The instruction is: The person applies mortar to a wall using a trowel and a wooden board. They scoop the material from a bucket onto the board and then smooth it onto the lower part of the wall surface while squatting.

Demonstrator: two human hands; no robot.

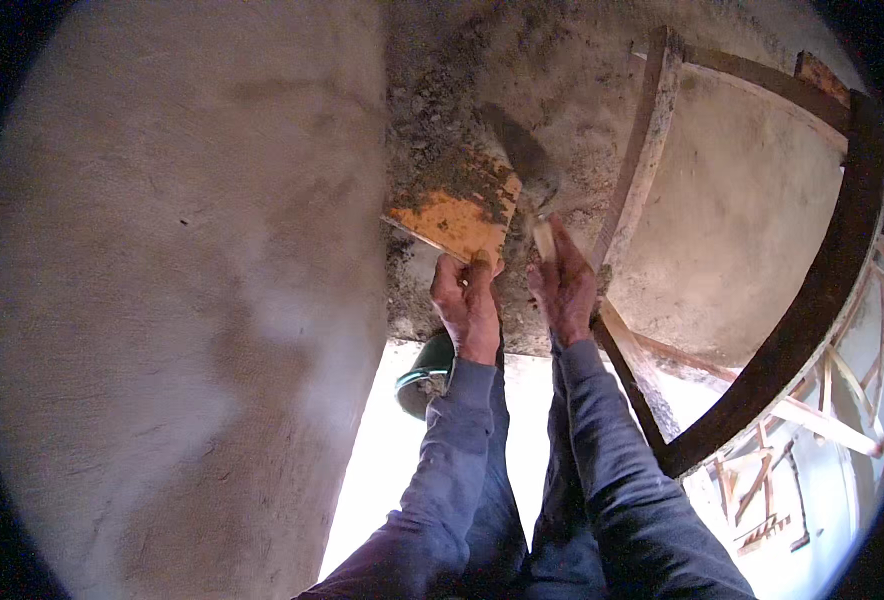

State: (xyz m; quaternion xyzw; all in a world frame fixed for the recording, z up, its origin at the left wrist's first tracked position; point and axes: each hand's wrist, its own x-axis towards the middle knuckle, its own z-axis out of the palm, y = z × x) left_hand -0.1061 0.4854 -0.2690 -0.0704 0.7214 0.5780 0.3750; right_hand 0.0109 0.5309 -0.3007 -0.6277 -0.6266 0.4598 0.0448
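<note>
My left hand [469, 305] is closed on the near edge of a flat orange board [452, 222]. Dark wet-looking mortar is smeared over the board's far part. Just right of it, my right hand [567, 285] grips a trowel by its pale handle [545, 240]. The trowel's grey blade [524, 150] points away and to the left, past the board's right corner, a little blurred. Beyond both tools lies rough ground with dark crumbly material [427, 120]. Whether the blade touches it I cannot tell.
A plastered wall [182, 300] fills the left side. Below my left hand stands a green bucket [424, 378], partly behind my sleeve. To the right is a wooden frame [652, 140] with a dark curved beam [812, 300]. Wooden pieces [762, 480] show in the bright area at lower right.
</note>
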